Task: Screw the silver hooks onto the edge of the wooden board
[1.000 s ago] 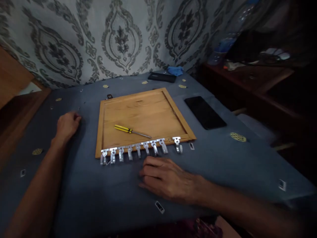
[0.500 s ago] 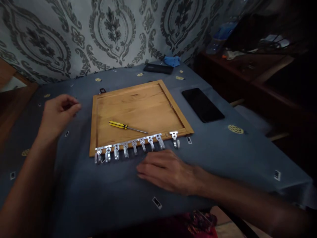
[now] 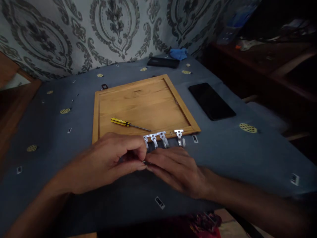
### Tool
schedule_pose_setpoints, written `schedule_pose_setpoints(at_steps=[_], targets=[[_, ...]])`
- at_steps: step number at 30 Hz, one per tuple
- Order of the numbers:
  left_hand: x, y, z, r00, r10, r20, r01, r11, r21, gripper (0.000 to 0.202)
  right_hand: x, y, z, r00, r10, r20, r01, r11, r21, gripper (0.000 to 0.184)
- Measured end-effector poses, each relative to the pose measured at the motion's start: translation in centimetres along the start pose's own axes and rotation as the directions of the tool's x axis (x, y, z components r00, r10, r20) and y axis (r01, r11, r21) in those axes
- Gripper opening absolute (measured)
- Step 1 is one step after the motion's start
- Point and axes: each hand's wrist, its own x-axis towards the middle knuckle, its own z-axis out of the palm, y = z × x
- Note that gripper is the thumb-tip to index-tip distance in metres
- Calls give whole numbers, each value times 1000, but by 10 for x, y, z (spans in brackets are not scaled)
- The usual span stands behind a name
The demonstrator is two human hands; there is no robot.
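My left hand (image 3: pixel 116 160) and my right hand (image 3: pixel 177 170) meet in front of the wooden board's near edge, fingertips pinched together. A tiny piece shows between them, too small to name. Behind lies a framed wooden board (image 3: pixel 136 102), flat on the table. A row of silver metal hooks (image 3: pixel 154 138) runs along its near edge; my left hand covers the left part of the row. One hook (image 3: pixel 179 137) sits apart at the right, past a gap with small holes. A yellow and black screwdriver (image 3: pixel 121 122) rests on the board, its tip pointing right.
The table has a blue-grey patterned cloth (image 3: pixel 56 138). A black phone (image 3: pixel 211 100) lies right of the board. At the back are a dark case (image 3: pixel 163 62) and a blue cloth (image 3: pixel 178 54). A dark wooden shelf with a plastic bottle (image 3: pixel 229 33) stands at the right.
My left hand has moved from the left of the board to the front, meeting my right hand's fingertips. The view has shifted slightly. The screwdriver stays on the board.
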Motion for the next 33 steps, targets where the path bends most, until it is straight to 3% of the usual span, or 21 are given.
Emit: schedule_pose_setpoints(at_steps=[5,10,16,20,23,28,33], targets=[[0,3,6,997,47,68,-51,997,61,10,-2,2,0,998,-21,54,18,999,46,16],[3,3,8,997,39,63,-42,998,36,10,-4,3,0,999,22,49,-28,991,134,20],[6,0,8,997,72,-34,-73,997,-25,5,-2,0,-6,987,157,-13,-148,952,267,12],[6,0,10,993,90,-80,-91,996,-6,6,0,0,-9,985,169,-24,-157,955,250,11],[6,1,10,992,77,-102,-77,997,3,5,-2,0,-14,979,200,-43,-193,971,138,11],[10,1,8,985,8,-171,-10,1000,-12,7,-22,4,-23,888,421,-183,-447,884,-134,15],[26,0,8,980,-65,-187,58,997,-45,7,-38,8,-18,782,611,-124,-623,775,-104,21]])
